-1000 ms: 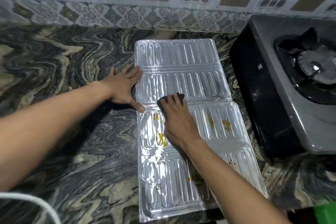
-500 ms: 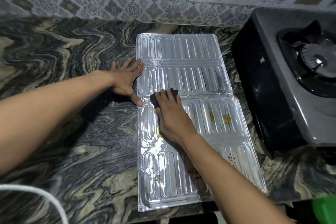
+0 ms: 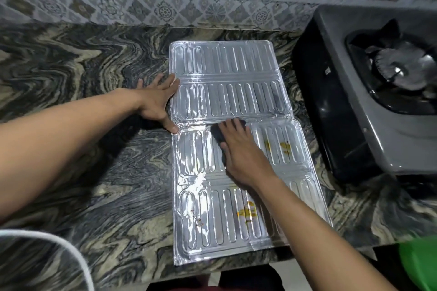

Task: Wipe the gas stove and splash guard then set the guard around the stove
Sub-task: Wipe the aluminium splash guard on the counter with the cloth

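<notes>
A silver ribbed foil splash guard [image 3: 227, 99] lies flat and unfolded on the marbled counter, with yellow-brown stains on its near panels. My left hand [image 3: 157, 101] presses flat on the counter against the guard's left edge, fingers spread. My right hand [image 3: 241, 151] rests on the guard's middle panel and presses a dark cloth [image 3: 216, 133] under its fingers; only part of the cloth shows. The grey gas stove [image 3: 383, 111] with a black burner stands to the right of the guard.
A patterned tile wall [image 3: 165, 9] runs along the back of the counter [image 3: 82, 149]. A white curved cord or rim [image 3: 59, 241] shows at the lower left. Something green [image 3: 418, 264] sits at the lower right, past the counter's front edge.
My right hand with the cloth slid left and then back right across the middle panel. The yellow stains on that panel's left part are gone. My left hand stayed at the guard's edge.
</notes>
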